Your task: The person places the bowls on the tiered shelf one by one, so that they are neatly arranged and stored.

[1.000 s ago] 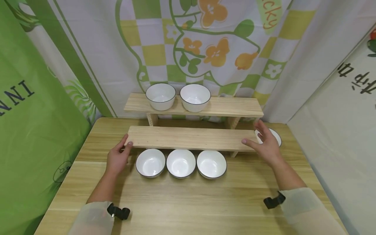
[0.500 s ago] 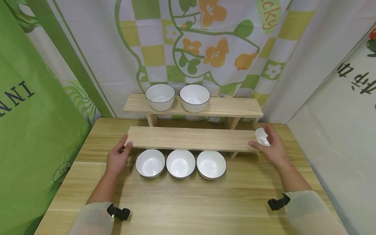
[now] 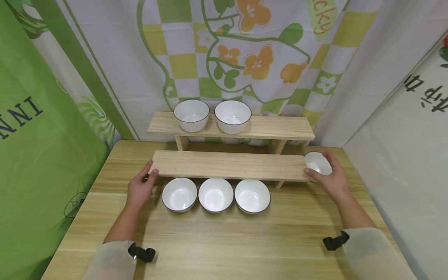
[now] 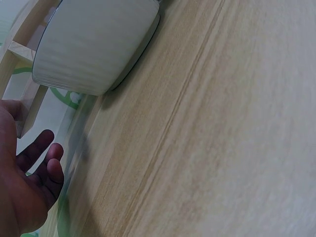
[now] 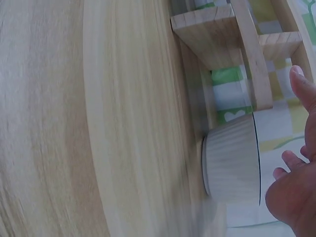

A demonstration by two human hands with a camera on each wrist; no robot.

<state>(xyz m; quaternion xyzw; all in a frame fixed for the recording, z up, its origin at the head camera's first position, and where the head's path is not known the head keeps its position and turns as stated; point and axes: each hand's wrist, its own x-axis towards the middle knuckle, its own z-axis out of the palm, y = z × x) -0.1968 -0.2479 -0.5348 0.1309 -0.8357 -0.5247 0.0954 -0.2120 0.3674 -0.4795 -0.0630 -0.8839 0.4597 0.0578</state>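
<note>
A two-tier wooden shelf (image 3: 229, 165) stands on the table. At its lower board's left end is my left hand (image 3: 139, 189), thumb on the front corner and fingers against the end; in the left wrist view other fingers (image 4: 53, 165) hang loosely bent. A white bowl with a dark rim (image 3: 317, 162) stands on the table beyond the board's right end. Above and around its right side is my right hand (image 3: 332, 179), thumb and fingers spread. The right wrist view shows this hand (image 5: 301, 182) apart from the bowl's rim.
Three similar bowls (image 3: 215, 195) stand in a row before the shelf. Two more bowls (image 3: 212, 116) sit on the left half of the upper board (image 3: 280, 126). A patterned curtain (image 3: 122, 58) hangs behind the wooden table (image 3: 224, 249).
My right hand has moved rightward from the board's right end to the bowl beside it, uncovering more of that bowl. The left hand has stayed in place.
</note>
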